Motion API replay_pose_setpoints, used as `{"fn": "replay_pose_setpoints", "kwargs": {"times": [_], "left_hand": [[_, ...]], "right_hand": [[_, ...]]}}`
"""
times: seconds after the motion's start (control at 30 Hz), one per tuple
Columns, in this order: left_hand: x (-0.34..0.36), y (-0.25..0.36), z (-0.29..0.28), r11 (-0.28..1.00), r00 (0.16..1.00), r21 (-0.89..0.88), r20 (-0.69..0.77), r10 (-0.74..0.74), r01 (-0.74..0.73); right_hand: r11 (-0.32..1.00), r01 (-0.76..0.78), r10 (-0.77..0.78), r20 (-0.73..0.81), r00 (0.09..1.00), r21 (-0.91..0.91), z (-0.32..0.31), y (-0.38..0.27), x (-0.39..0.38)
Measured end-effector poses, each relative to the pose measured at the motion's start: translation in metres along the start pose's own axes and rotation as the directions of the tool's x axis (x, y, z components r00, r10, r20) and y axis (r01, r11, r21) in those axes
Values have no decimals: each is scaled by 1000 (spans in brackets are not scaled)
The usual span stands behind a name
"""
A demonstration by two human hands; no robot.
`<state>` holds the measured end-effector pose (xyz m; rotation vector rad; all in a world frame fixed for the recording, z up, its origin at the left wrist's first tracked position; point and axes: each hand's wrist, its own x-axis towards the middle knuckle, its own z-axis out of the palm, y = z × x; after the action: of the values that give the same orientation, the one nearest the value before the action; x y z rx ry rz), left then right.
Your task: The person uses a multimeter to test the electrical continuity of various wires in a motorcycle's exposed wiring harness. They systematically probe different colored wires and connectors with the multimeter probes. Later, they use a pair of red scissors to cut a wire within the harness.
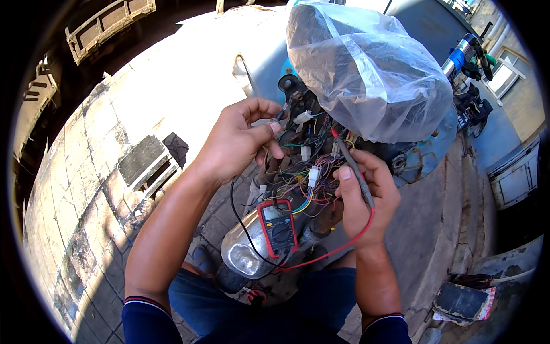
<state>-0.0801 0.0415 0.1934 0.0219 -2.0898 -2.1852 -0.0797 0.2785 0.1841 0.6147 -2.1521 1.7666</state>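
From far off, my left hand [243,135] pinches the black probe [280,115]; my right hand [369,198] holds the red-tipped probe [353,163]. The red meter [279,231] sits below the wires [310,196]. I think I'm testing wires; next calls for steady tips on metal.

A dented silver metal body [239,251], toward seven o'clock, carries a red-and-black multimeter [280,230], a black lead [247,233] passing over the metal; the paved ground [74,200] bears a low dark-topped stool [144,161] at the meter's ten o'clock and a shod foot [203,260] at its eight o'clock
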Motion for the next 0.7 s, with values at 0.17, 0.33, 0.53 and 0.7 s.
{"fn": "replay_pose_setpoints", "kwargs": {"times": [0.17, 0.33, 0.53, 0.7], "left_hand": [[1, -2, 0, 1000, 1000, -6, -26, -8, 8], [-1, -1, 2, 999, 999, -39, -32, -3, 2], [-3, -4, -3, 998, 997, -41, -62, 37, -39], [-1, -5, -2, 997, 999, -56, -31, 44, -46]], "right_hand": [[1000, -5, 5, -14, 1000, 4, -1, -2, 0], [1000, 26, -26, -18, 999, 13, -4, 0, 0], [999, 11, -10, -29, 1000, 34, -2, -1, -1], [999, -6, 8, -36, 999, 42, -3, -3, -1]]}}
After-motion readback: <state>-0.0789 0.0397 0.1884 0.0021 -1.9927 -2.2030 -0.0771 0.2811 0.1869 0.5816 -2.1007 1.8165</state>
